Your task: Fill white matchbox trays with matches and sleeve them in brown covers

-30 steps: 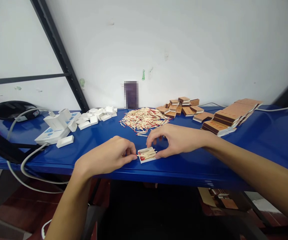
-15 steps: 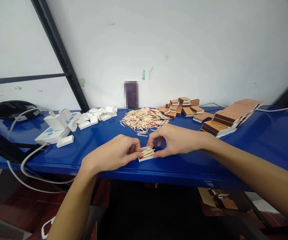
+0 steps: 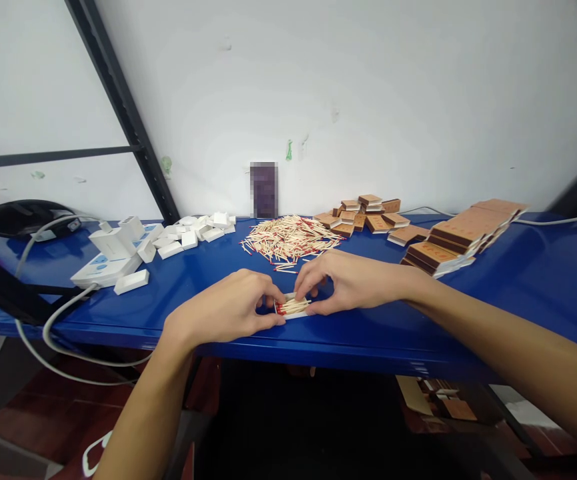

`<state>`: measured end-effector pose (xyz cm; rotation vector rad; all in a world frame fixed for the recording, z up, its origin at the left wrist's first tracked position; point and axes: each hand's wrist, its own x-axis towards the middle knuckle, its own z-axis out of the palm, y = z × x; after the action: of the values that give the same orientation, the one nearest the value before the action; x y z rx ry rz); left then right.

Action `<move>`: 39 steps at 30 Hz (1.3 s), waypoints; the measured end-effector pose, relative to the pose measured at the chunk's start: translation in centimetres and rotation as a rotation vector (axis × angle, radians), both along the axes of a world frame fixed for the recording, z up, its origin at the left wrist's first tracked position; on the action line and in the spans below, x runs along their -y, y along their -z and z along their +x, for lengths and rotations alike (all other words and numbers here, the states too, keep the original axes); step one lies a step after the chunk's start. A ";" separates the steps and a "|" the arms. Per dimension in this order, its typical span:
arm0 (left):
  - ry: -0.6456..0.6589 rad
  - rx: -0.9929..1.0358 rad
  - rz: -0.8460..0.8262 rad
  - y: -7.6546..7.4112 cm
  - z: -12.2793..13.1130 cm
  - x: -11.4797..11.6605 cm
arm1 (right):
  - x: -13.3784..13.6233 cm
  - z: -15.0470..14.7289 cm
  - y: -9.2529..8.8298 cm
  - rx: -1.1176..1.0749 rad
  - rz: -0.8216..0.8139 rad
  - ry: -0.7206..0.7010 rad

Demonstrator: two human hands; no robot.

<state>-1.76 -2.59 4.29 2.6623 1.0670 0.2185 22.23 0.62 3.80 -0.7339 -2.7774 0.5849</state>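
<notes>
A small white matchbox tray [image 3: 295, 316] lies on the blue shelf near its front edge. Inside are several matches [image 3: 292, 306], their red heads pointing left. My left hand [image 3: 233, 303] grips the tray's left end, thumb at the near side and fingers at the far side. My right hand [image 3: 351, 283] is at the right end, with its thumb on the tray and its fingertips bent down against the matches and the far wall. Just beyond both hands spreads a heap of loose matches [image 3: 291, 237].
White empty trays [image 3: 188, 238] are piled at back left, beside white boxes and adapters [image 3: 113, 250] with cables. Brown matchbox sleeves [image 3: 368, 215] lie heaped at back right, with stacked sleeves [image 3: 461, 233] farther right. A black shelf post [image 3: 123, 110] rises at left. A pixelated dark rectangle [image 3: 265, 190] stands against the wall.
My left fingers have shifted from over the match heads to the tray's end and sides, baring the red heads. My right fingertips have moved slightly inward over the matches.
</notes>
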 end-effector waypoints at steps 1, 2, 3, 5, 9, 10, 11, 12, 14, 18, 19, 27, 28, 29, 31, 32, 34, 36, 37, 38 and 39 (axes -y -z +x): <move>0.001 -0.005 -0.004 0.0 0.0 -0.1 | 0.0 0.0 0.0 0.002 -0.001 -0.003; 0.003 -0.011 -0.006 0.1 0.0 -0.1 | 0.0 0.0 0.0 0.004 -0.004 -0.003; 0.004 -0.016 -0.006 0.1 0.0 -0.1 | 0.0 0.0 0.0 0.004 -0.009 0.002; 0.002 -0.010 0.002 0.1 0.0 -0.2 | 0.1 0.0 0.0 -0.003 -0.015 0.025; 0.004 0.033 0.033 0.1 -0.1 -0.2 | 0.1 0.1 -0.1 -0.001 -0.010 0.085; 0.010 0.041 0.035 0.1 -0.1 -0.2 | 0.1 0.1 0.0 0.008 -0.009 0.095; 0.019 0.050 0.037 0.1 -0.2 -0.2 | 0.0 0.1 0.0 0.017 -0.010 0.097; 0.029 0.058 0.037 0.1 -0.2 -0.3 | -0.1 0.1 0.1 0.021 -0.010 0.089; 0.051 0.064 0.035 0.3 -0.2 -0.5 | -0.2 0.1 0.3 0.016 -0.006 0.048; 0.075 0.071 0.026 0.6 -0.1 -1.1 | -0.2 0.0 0.4 0.006 0.011 0.001; 0.077 0.077 0.028 0.7 -0.1 -1.2 | -0.2 0.1 0.4 0.007 0.006 0.004; 0.009 0.186 0.006 0.8 -0.8 -2.3 | -0.8 -0.6 0.6 -0.183 0.202 0.210; -0.027 0.176 0.039 0.9 -1.0 -2.6 | -1.3 -0.8 1.0 -0.154 0.295 0.251; -0.063 0.152 0.084 1.2 -1.1 -2.9 | -1.7 -1.0 1.4 -0.095 0.370 0.277; -0.112 0.089 0.144 1.8 -1.3 -3.4 | -2.5 -1.3 2.2 0.043 0.438 0.292; -0.124 0.067 0.160 2.1 -1.3 -3.6 | -2.8 -1.5 2.5 0.100 0.456 0.294; -0.151 0.030 0.168 2.6 -1.4 -3.9 | -3.1 -1.7 2.9 0.174 0.472 0.299; -0.160 -0.001 0.151 2.9 -1.3 -3.9 | -3.1 -1.8 2.9 0.197 0.480 0.300; -0.161 -0.014 0.139 3.1 -1.2 -3.9 | -3.0 -1.9 2.9 0.197 0.482 0.298; -0.162 -0.026 0.127 3.1 -1.2 -3.8 | -3.0 -1.9 2.9 0.195 0.482 0.295; -0.165 -0.035 0.116 3.2 -1.1 -3.8 | -3.0 -2.0 2.9 0.194 0.483 0.291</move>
<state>-2.85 1.18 1.07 2.6890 1.3252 0.2743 20.27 3.60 0.92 -1.0868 -2.7297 -0.2166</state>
